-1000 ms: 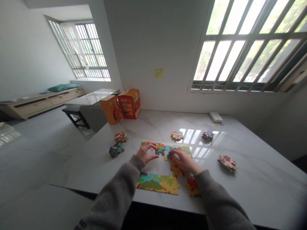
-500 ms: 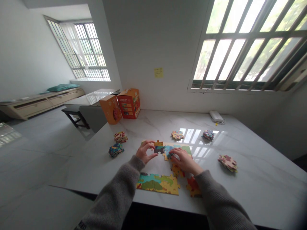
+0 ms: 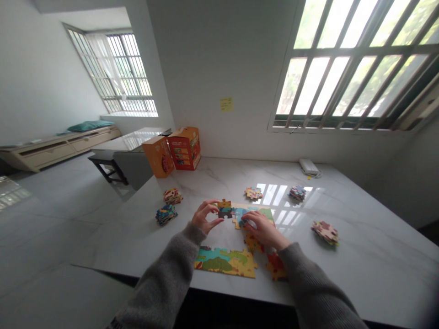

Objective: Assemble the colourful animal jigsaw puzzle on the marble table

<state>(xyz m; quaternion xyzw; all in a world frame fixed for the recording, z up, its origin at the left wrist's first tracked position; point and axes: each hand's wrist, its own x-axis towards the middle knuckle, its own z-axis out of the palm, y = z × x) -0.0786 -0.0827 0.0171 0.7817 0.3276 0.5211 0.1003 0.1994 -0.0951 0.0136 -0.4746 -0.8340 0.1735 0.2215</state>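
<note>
A jigsaw piece (image 3: 225,209), yellow, teal and dark, is pinched between the thumb and fingers of my left hand (image 3: 206,217). It is held up beside the joined pieces (image 3: 267,214) at the back. My right hand (image 3: 263,228) rests on those pieces with its fingers curled; what lies under the fingertips is hard to make out. Orange pieces (image 3: 254,242) and a red piece (image 3: 276,267) lie partly under my right wrist. A joined green and yellow strip (image 3: 226,262) lies flat near the front edge of the white table (image 3: 137,242).
Two piles of pieces (image 3: 172,196) (image 3: 166,214) sit at the left. Other piles lie at the back (image 3: 254,193), back right (image 3: 297,193) and right (image 3: 325,233). Orange boxes (image 3: 185,148) stand at the back left, a white device (image 3: 308,167) at the back right.
My left hand has shifted slightly left with the piece, opening a little more distance from the joined pieces. My right hand has hardly moved.
</note>
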